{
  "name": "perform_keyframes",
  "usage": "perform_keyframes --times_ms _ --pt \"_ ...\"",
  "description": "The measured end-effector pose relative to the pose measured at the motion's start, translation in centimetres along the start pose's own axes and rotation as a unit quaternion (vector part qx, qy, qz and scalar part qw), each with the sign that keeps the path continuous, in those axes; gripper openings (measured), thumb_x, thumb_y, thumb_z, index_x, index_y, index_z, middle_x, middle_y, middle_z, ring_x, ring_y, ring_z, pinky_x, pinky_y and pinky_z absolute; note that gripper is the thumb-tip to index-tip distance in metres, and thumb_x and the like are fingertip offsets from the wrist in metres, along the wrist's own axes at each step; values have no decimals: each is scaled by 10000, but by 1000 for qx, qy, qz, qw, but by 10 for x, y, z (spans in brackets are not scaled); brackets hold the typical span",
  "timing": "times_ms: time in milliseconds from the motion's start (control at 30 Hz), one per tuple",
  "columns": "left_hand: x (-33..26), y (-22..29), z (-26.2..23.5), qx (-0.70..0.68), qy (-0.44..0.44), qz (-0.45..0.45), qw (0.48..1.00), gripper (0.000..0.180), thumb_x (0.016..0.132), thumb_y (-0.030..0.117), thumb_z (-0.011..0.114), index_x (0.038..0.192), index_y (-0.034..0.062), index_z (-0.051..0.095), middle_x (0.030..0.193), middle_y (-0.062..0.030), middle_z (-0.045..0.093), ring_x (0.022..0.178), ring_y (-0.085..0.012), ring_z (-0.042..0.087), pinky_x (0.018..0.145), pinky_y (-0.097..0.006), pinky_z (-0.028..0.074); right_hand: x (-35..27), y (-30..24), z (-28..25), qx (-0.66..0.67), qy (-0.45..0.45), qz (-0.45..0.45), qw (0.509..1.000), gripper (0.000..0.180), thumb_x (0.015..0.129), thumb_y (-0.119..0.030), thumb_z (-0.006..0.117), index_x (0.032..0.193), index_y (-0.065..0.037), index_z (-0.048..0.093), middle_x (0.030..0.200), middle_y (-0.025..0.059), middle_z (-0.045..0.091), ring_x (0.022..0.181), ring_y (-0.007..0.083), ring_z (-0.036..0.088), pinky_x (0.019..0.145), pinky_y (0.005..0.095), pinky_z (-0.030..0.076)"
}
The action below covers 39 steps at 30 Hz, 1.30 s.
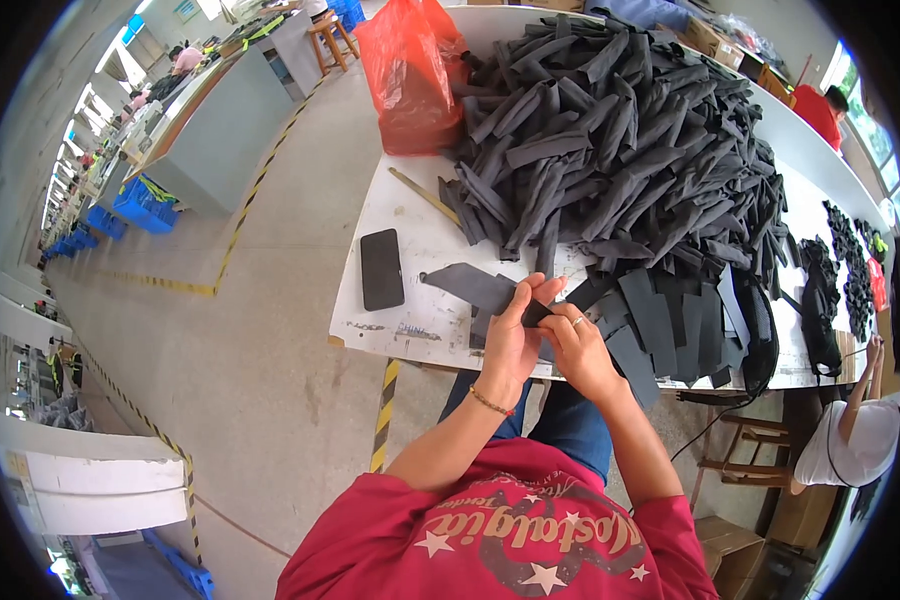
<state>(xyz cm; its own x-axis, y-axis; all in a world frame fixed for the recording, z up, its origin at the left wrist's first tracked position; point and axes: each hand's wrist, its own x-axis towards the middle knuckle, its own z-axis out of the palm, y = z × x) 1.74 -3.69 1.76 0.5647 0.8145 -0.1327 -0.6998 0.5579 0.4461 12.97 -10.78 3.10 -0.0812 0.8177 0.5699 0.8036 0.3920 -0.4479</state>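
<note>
Above the near edge of the white table point(372, 212), my left hand point(511, 340) grips a dark grey fabric strip point(468, 287), whose loose end sticks out to the left. My right hand point(582, 352) pinches the strip's other end close beside the left fingers, where the cloth looks folded and darker. Just right of my hands, flat dark grey fabric pieces point(670, 320) lie overlapping. Beyond them rises a large heap of folded grey fabric strips point(610, 140).
A black phone point(381, 270) and a thin wooden stick point(425, 197) lie on the table's left. Behind them stands a red plastic bag point(410, 80). To the right are black straps point(820, 310), a wooden stool point(750, 448) and a seated person in white point(850, 440).
</note>
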Motion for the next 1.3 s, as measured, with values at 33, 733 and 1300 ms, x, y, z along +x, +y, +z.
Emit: perform_keyframes --times_ms 33,733,1300 --pt "0 0 -2 1 -2 3 1000 338 995 276 519 1223 28 545 1146 -119 666 1164 -243 574 1009 -373 425 -2 -2 3 10 -9 28 1000 226 780 13 679 963 -9 547 1003 168 580 853 363 611 684 407 526" --pt "11 40 33 10 21 127 992 341 980 234 552 1178 -44 545 736 -22 504 714 -157 532 938 -415 488 7 -12 -25 53 32 43 997 172 782 60 668 899 13 551 937 182 585 731 342 605 620 393 495" --pt "5 20 25 -13 12 98 995 346 957 285 588 1143 -7 569 695 10 471 683 -141 522 1012 -385 435 9 -10 -9 61 37 31 997 184 769 72 655 905 17 543 922 183 579 752 365 599 624 412 498"
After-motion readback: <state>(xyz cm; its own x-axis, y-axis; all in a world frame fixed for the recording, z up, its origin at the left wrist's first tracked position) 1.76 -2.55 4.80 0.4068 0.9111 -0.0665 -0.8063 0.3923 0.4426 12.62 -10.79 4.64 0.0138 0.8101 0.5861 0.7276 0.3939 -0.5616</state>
